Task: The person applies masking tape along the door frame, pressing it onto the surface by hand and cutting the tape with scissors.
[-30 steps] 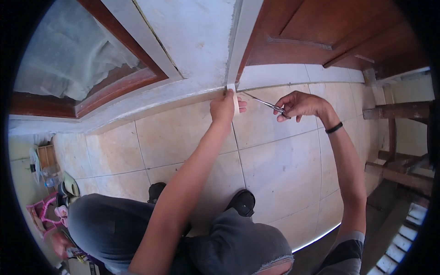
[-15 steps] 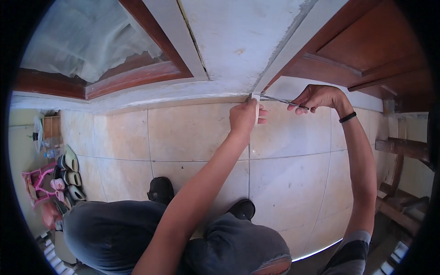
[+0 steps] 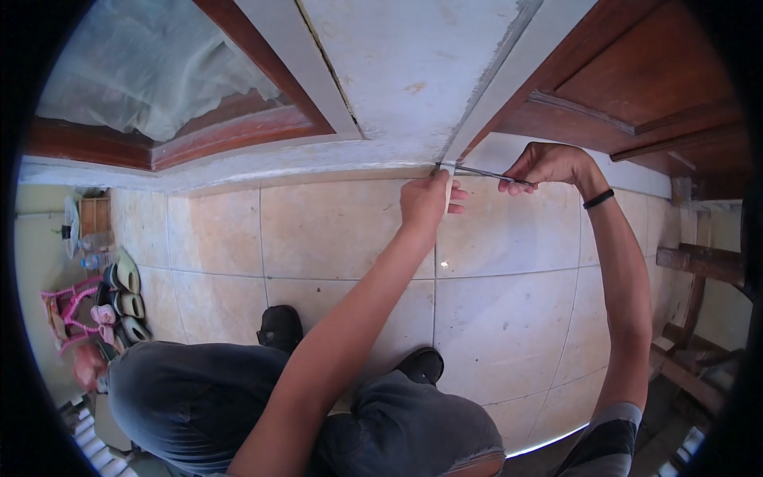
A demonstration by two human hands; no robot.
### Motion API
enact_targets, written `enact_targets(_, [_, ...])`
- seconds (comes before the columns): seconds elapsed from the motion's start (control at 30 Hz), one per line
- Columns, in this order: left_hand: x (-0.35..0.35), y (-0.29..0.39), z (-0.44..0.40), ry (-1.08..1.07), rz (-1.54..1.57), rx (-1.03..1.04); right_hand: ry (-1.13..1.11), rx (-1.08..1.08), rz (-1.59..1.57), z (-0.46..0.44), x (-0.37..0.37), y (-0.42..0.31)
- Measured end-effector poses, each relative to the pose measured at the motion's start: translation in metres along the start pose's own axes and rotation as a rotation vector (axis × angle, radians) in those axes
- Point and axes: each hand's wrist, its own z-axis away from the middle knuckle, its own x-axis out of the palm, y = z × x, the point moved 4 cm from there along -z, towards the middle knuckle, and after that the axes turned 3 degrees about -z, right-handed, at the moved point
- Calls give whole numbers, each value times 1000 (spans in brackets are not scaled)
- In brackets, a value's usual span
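Observation:
My left hand is at the foot of the door frame, pinching a narrow white strip of tape that hangs down past the fingers. Its other fingers stick out on the right of the strip. From the right, my right hand holds a slim pair of scissors by the handle end. The blades point left and cross the strip just above my left fingertips. Whether they have cut into it is too small to see.
A white wall stands between a brown-framed window and a brown wooden door. Pale tiles cover the floor. Several shoes sit on a rack at left. Wooden furniture is at right.
The scissors have shifted slightly left, so their tips now reach past the white strip. My left hand stays almost in place, and the view has moved a little.

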Motion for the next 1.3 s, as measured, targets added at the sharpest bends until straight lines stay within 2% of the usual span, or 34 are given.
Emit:
enact_targets(0.13, [0, -3, -2, -9, 0, -10, 22, 50, -35, 5, 4, -5])
enact_targets(0.23, [-1, -2, 0, 0, -33, -31, 91, 79, 59, 12, 6, -13])
enact_targets(0.3, [-1, -1, 3, -8, -27, -33, 137, 50, 243, 14, 5, -19])
enact_targets(0.43, [-2, 5, 9, 6, -49, -53, 164, -32, 272, 25, 19, -18])
enact_targets(0.6, [-3, 5, 12, 4, -22, 18, 212, -119, 227, 30, 20, 0])
enact_targets(1.3, [-3, -1, 13, 12, 28, 53, -63, 92, 43, 11, 2, -3])
